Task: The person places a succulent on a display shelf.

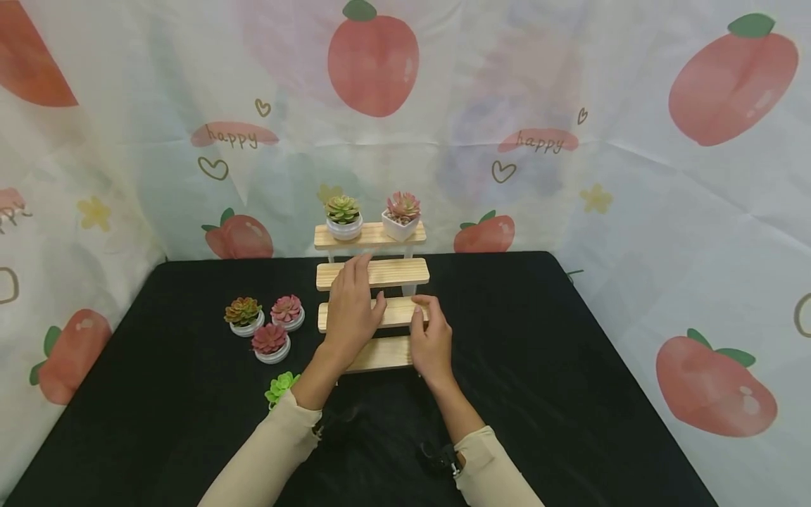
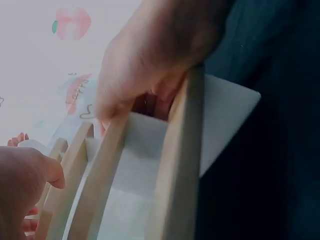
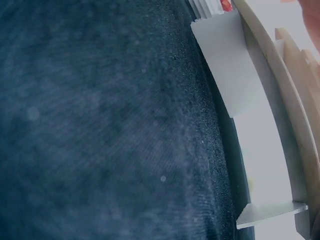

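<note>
A tiered wooden shelf [image 1: 405,272] with pale boards on white supports stands on the black cloth. My left hand [image 1: 351,306] lies over its middle boards, fingers extended toward the top. My right hand [image 1: 433,341] grips the right end of the lower boards; in the left wrist view its fingers [image 2: 167,90] curl in between two boards. On the top board sit a green potted succulent [image 1: 343,217] and a pink potted succulent [image 1: 402,215]. In the right wrist view, the shelf's white support [image 3: 227,60] shows beside the cloth.
Left of the shelf stand a brownish-green potted succulent [image 1: 243,315], a pink one [image 1: 288,312] and a dark pink one [image 1: 271,343]. A bright green succulent [image 1: 281,387] is partly hidden by my left forearm. A fruit-printed curtain [image 1: 443,84] hangs behind the black-covered table [image 1: 538,394].
</note>
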A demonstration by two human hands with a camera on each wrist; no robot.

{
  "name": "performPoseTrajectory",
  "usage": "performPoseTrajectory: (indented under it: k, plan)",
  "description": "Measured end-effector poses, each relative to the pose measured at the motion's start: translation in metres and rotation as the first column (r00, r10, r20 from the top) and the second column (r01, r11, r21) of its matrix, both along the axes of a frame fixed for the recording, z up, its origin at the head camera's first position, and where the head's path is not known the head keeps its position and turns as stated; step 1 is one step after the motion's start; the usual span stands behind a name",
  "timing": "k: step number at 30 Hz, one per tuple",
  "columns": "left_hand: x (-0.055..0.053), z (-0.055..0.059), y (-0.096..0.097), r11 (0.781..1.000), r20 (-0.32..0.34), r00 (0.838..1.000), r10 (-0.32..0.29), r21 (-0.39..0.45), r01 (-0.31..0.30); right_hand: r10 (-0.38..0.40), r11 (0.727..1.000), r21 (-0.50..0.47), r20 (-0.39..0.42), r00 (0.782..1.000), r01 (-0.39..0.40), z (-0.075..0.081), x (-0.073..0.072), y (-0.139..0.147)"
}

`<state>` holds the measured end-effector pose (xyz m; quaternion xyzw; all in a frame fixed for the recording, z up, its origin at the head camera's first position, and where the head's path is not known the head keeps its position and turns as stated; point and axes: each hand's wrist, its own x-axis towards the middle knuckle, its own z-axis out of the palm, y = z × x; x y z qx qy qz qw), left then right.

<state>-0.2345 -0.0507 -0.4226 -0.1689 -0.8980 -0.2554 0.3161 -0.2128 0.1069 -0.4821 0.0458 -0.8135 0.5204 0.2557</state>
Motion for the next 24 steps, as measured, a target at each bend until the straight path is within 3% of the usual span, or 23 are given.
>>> performPoseTrajectory:
  k: [10, 18, 24]
  plan:
    - [0.009, -0.005, -0.037, 1.0, -0.001, 1.0, 0.013, -0.023, -0.013, -0.009, 1.0, -0.004, -0.004, 1.0, 0.009, -0.002, -0.001, 0.0]
    - [0.017, -0.011, -0.061, 0.999, -0.014, 0.999, -0.033, -0.001, 0.033, -0.005, 1.0, -0.006, -0.014, 1.0, 0.005, -0.001, -0.001, 0.001]
    - [0.025, -0.017, -0.077, 0.999, 0.008, 0.999, -0.032, -0.015, 0.033, -0.002, 1.0, -0.004, -0.013, 1.0, 0.001, 0.0, 0.0, 0.001]
